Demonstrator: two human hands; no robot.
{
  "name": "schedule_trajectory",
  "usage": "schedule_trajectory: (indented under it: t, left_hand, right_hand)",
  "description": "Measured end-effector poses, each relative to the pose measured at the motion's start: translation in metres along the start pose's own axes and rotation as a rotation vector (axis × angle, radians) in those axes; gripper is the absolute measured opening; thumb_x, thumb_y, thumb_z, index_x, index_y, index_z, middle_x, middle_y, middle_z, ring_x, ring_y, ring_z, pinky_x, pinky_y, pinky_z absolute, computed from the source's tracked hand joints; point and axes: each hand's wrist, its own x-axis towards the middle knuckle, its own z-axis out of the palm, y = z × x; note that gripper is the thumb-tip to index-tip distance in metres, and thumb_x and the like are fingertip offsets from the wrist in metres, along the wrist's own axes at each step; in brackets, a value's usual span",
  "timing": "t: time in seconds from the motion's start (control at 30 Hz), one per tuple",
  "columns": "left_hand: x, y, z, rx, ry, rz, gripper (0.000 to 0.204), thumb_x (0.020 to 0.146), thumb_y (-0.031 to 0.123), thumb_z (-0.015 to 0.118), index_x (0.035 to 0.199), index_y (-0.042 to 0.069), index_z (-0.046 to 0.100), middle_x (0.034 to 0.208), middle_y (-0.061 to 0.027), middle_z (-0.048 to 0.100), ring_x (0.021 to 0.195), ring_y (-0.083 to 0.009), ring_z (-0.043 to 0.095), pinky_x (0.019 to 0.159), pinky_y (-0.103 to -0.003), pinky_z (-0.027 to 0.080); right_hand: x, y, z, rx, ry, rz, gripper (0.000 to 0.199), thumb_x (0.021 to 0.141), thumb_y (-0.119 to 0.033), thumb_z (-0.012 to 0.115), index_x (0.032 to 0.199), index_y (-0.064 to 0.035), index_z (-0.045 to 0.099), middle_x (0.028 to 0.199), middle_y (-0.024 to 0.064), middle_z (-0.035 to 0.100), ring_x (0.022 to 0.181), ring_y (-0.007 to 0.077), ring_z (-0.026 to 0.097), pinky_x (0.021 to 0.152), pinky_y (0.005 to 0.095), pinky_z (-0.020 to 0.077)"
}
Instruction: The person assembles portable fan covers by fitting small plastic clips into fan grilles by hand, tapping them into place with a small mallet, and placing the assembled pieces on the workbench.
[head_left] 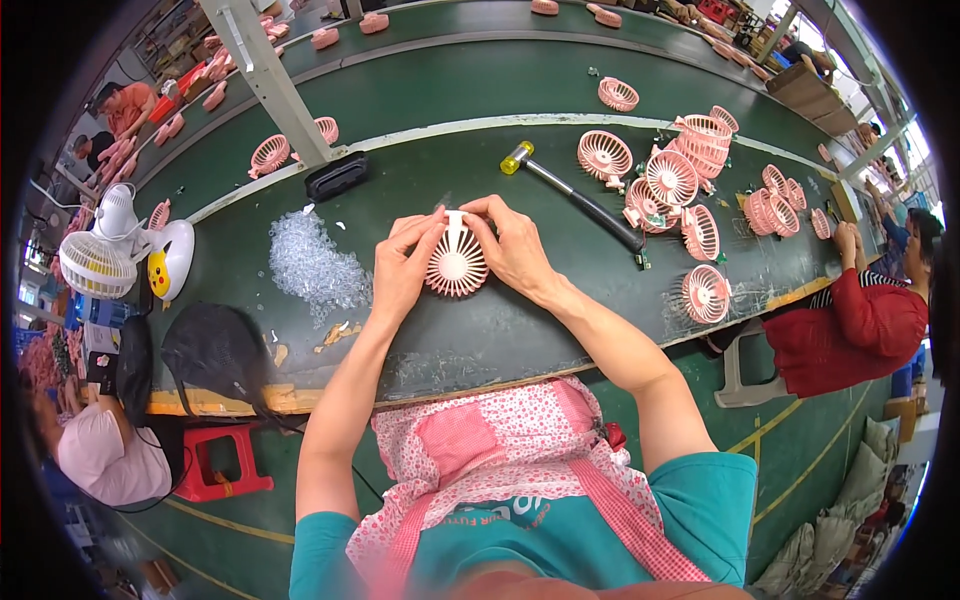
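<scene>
A pale pink, round fan grille with radiating slats and a short stem (457, 265) is held at the middle of the green workbench. My left hand (405, 265) pinches its stem end from the left, thumb and fingertips together. From the other side, my right hand (518, 250) grips the same stem with thumb and index finger. Just left of my hands lies a heap of small transparent plastic pieces (315, 262). A hammer with a yellow head and black handle (585, 205) rests to the right. What the fingertips cover at the stem is hidden.
Several pink fan housings (672, 177) are piled at the right, with another (706, 293) nearer the edge. A black case (337, 177) sits by a metal post (275, 85). White fan (100, 255) and black bag (215, 350) stand left. A co-worker in red (840, 330) sits right.
</scene>
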Motion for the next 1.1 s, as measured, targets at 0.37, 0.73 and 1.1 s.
schedule_trajectory:
  t: [0.37, 0.73, 1.1]
  left_hand:
    - [0.006, 0.017, -0.001, -0.520, -0.061, -0.241, 0.013, 0.091, 0.006, 0.072, 0.103, 0.006, 0.070, 0.104, 0.0007, 0.067, 0.086, -0.0054, 0.058, 0.074, -0.020, 0.049]
    - [0.005, 0.002, -0.014, -0.274, -0.016, -0.039, 0.013, 0.090, 0.000, 0.069, 0.102, 0.003, 0.068, 0.107, -0.0042, 0.061, 0.102, -0.0115, 0.058, 0.091, -0.027, 0.053]
    - [0.003, 0.002, -0.007, -0.193, -0.002, -0.017, 0.015, 0.086, 0.006, 0.075, 0.100, 0.007, 0.071, 0.101, -0.0020, 0.065, 0.099, -0.0132, 0.054, 0.086, -0.027, 0.044]
  right_hand:
    - [0.013, -0.005, -0.010, -0.145, 0.052, -0.473, 0.020, 0.082, -0.005, 0.073, 0.101, -0.0065, 0.066, 0.105, 0.0063, 0.067, 0.101, 0.0266, 0.060, 0.093, 0.0408, 0.0423]
    - [0.006, -0.006, -0.014, -0.175, 0.011, -0.398, 0.020, 0.081, -0.005, 0.074, 0.098, -0.0050, 0.064, 0.101, 0.0083, 0.066, 0.103, 0.0302, 0.060, 0.100, 0.0450, 0.0416]
    - [0.007, -0.023, -0.017, -0.120, 0.014, -0.281, 0.018, 0.082, -0.007, 0.074, 0.097, -0.0044, 0.065, 0.094, 0.0075, 0.065, 0.097, 0.0282, 0.060, 0.094, 0.0426, 0.0416]
